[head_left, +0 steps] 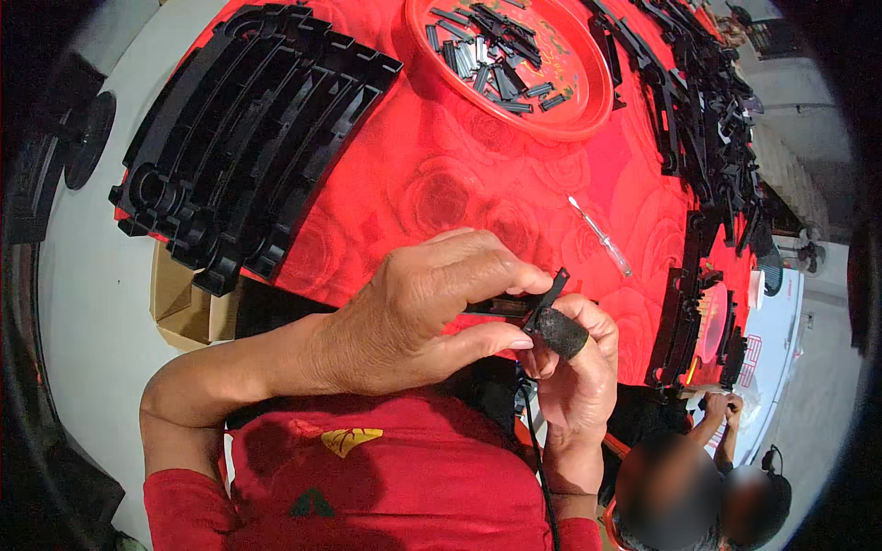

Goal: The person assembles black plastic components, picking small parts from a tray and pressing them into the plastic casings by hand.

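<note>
Just above the table's near edge, both my hands meet around a small black plastic piece [550, 297], a narrow strip held upright at a tilt. My left hand [418, 308] curves in from the left, with its index fingertip and thumb closing on the piece. My right hand [583, 363] grips it from the right, and a black sleeve [560, 332] covers its thumb. The fingers hide the lower part of the piece. Beyond my hands, a screwdriver [602, 237] with a clear handle lies on the red rose-patterned tablecloth [441, 188].
Long black plastic mouldings [262, 129] lie side by side at the far left. A red round tray [597, 106] at the back holds several small black strips. More black parts [698, 119] heap along the right edge. An open cardboard box [184, 308] is at left. Other people sit at lower right.
</note>
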Demonstrator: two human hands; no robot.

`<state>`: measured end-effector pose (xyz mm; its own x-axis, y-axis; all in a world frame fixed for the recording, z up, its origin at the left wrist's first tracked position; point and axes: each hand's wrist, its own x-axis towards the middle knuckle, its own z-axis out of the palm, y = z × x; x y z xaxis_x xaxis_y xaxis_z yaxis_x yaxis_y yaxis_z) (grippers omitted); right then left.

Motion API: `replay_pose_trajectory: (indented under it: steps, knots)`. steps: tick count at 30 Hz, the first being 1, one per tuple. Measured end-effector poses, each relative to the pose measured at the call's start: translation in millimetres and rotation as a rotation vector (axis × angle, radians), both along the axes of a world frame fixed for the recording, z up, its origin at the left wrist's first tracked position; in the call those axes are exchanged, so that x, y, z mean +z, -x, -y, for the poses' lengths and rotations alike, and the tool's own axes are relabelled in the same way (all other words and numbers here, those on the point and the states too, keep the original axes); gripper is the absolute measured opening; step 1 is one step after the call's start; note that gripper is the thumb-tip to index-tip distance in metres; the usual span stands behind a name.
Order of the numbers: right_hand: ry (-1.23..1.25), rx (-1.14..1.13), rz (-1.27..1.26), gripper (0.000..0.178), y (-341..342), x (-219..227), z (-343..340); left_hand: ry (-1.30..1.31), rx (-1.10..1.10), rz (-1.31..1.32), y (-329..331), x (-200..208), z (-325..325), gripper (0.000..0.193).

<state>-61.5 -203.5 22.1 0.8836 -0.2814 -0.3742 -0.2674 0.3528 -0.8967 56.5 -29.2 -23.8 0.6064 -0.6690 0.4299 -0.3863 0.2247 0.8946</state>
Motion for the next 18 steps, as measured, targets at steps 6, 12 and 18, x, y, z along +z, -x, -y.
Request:
replay_pose_trajectory:
  steps: [6, 12, 18]
  knots:
    - [-0.021, -0.056, 0.023, 0.012, 1.3, -0.6, -4.7, 0.0, -0.013, 0.064, 0.3, 3.6, -0.7, 0.038]
    - [-0.052, -0.104, 0.063, 0.012, 4.0, -5.0, -7.6, 0.035, -0.04, 0.023, 0.1, 1.6, 0.5, 0.033]
    - [0.036, -0.084, 0.12, 0.007, 2.1, -0.7, -6.3, -0.048, -0.031, -0.05, -1.1, 9.4, -1.0, 0.016]
